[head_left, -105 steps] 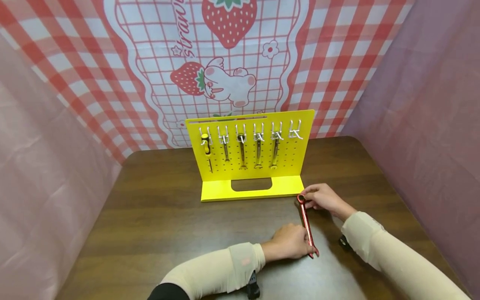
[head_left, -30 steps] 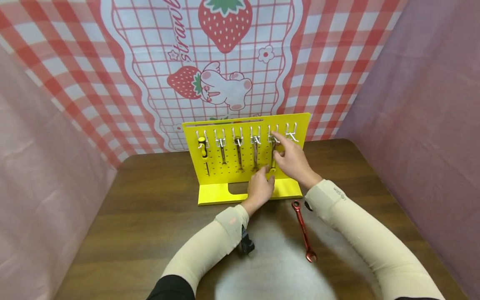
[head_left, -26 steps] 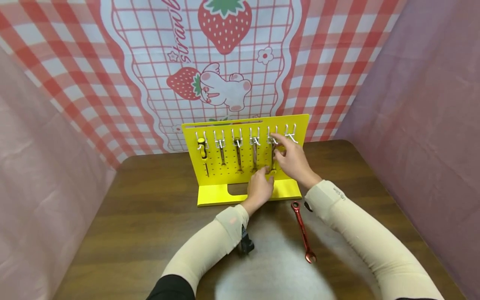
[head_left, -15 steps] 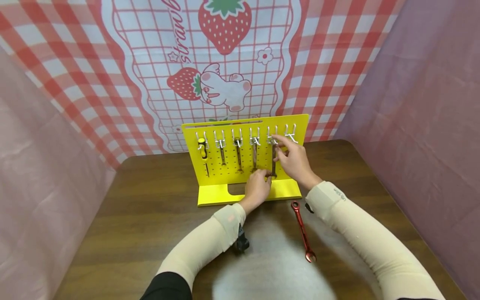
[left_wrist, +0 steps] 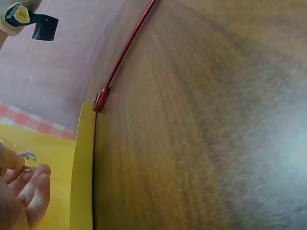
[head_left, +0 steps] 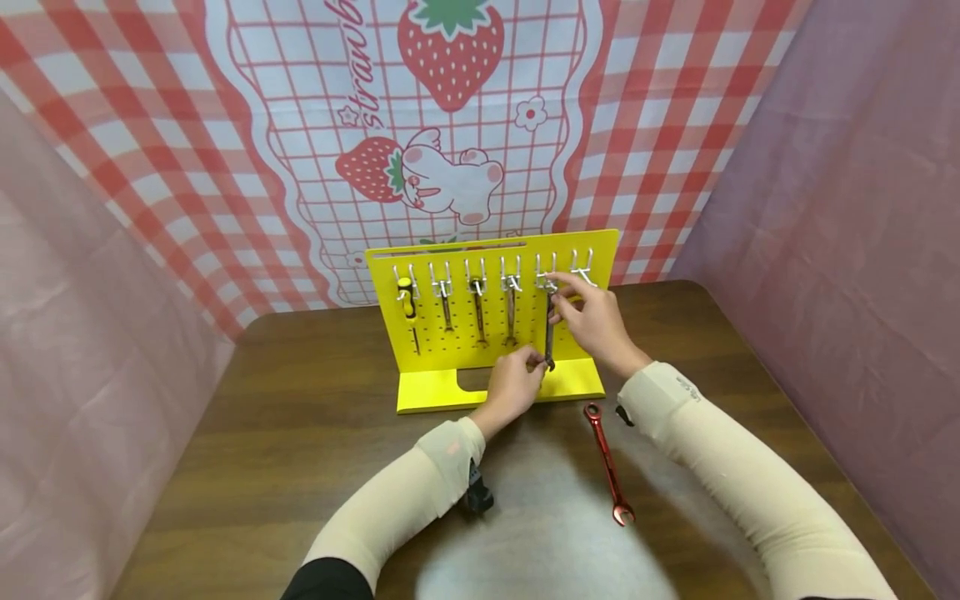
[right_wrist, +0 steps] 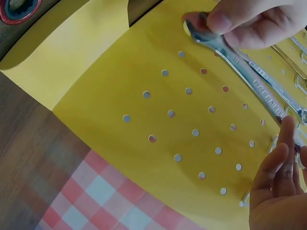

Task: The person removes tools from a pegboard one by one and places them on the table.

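Note:
A silver combination wrench (head_left: 550, 333) hangs at the fifth hook of the yellow pegboard (head_left: 427, 390), its lower end tilted out from the panel. My left hand (head_left: 513, 383) pinches that lower, open-jawed end between thumb and fingers, as the right wrist view also shows. Up at the hook, my right hand (head_left: 600, 325) holds the wrench's ring end with thumb and fingers, partly covering it. On the table in front of the board's right corner lies a red combination wrench (head_left: 609, 467), ring end toward the board.
Left of the held wrench hang a yellow-and-black screwdriver (head_left: 407, 302) and several more wrenches (head_left: 480, 317). An unoccupied hook (head_left: 582, 271) sits at the far right. Behind the wooden table (head_left: 300, 433) hangs a checked strawberry cloth (head_left: 652, 167).
The red wrench, earlier held in both hands, lies on the table. Both hands moved to the board, and the silver wrench's lower end has swung out toward me.

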Available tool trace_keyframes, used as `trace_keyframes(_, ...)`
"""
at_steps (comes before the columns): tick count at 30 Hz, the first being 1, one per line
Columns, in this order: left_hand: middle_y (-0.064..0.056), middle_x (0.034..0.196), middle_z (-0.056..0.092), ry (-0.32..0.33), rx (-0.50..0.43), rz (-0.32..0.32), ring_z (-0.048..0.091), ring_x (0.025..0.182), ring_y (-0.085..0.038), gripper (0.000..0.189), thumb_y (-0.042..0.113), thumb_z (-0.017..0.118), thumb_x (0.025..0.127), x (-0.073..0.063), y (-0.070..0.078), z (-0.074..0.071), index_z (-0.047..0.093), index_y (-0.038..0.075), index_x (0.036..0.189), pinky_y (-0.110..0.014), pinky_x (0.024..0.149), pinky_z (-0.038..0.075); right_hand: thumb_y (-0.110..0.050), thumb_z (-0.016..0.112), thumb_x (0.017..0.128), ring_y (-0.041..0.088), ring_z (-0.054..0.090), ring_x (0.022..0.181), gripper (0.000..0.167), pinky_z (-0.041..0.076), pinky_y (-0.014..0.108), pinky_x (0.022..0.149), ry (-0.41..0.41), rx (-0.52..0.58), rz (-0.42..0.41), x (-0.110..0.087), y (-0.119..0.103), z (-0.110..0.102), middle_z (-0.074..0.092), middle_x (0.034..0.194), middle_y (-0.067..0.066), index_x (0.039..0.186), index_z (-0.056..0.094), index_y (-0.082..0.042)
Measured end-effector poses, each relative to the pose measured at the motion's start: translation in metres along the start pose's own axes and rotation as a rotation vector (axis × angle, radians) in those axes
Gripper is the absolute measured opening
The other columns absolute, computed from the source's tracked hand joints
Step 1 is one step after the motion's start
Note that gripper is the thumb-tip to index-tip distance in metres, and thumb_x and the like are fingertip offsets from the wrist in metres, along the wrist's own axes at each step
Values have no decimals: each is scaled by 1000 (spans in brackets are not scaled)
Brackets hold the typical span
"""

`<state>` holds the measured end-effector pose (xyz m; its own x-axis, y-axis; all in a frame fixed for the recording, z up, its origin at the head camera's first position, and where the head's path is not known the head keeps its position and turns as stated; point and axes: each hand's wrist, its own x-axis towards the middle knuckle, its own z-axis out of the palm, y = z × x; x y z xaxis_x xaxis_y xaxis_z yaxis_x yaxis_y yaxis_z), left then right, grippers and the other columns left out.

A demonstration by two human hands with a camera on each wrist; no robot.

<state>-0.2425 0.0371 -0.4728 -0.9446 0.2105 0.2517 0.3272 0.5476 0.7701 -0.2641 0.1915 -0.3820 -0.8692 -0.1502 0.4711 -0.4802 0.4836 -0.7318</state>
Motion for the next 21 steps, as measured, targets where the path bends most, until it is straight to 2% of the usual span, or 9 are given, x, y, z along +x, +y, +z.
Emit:
trace_keyframes(4,-4,85,74,-31,-91,-23,61,56,-3,8,11,70,95,-5,1,-2,72,4,98,-19,53,50,-3,60,100,25,71,66,35,37,23,38,-8,8,4,-1,-1,-2,71,95,16,135,63,-11)
trace_keyframes(8,-5,85,74,-49,-112,-10,61,56,-2,8,10,70,95,-9,3,-3,71,3,97,-18,54,51,-5,60,101,16,69,63,34,32,24,37,-15,-16,-5,-2,0,-2,71,93,14,134,63,-12)
trace_keyframes(15,-1,87,74,-65,-103,40,64,65,-3,6,12,72,94,-17,8,-5,73,6,96,-19,61,51,-5,62,100,17,67,61,33,37,25,40,-8,-34,-12,-5,-3,-5,71,89,12,133,65,-10)
trace_keyframes(21,3,71,68,-88,-120,56,59,56,-1,6,12,72,93,-24,14,-9,74,6,94,-19,59,48,-4,62,99,28,67,64,34,45,24,46,-9,-29,-16,-7,-8,-9,71,87,11,133,66,-9)
